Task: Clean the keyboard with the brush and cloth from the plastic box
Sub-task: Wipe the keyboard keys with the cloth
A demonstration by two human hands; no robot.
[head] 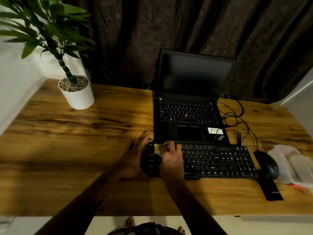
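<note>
Pale cloth [157, 148] in right hand [171, 158] grip, on keyboard [220, 161]; left hand [133, 157] alongside

Wide bare stretch of brown wood-grain tabletop [67, 141] left of centre; only a white potted plant [77, 94] stands at far left. Right half crowded: open black laptop [189, 119] far, black keyboard [216, 161] against its near edge, black mouse [268, 164] just beside, translucent plastic box [291, 165] at right edge. Tangled black cables [237, 116] lie right of the laptop.

Right hand [171, 158] with cloth [157, 148] on keyboard [220, 160] left end, left hand [133, 158] just beside.
</note>
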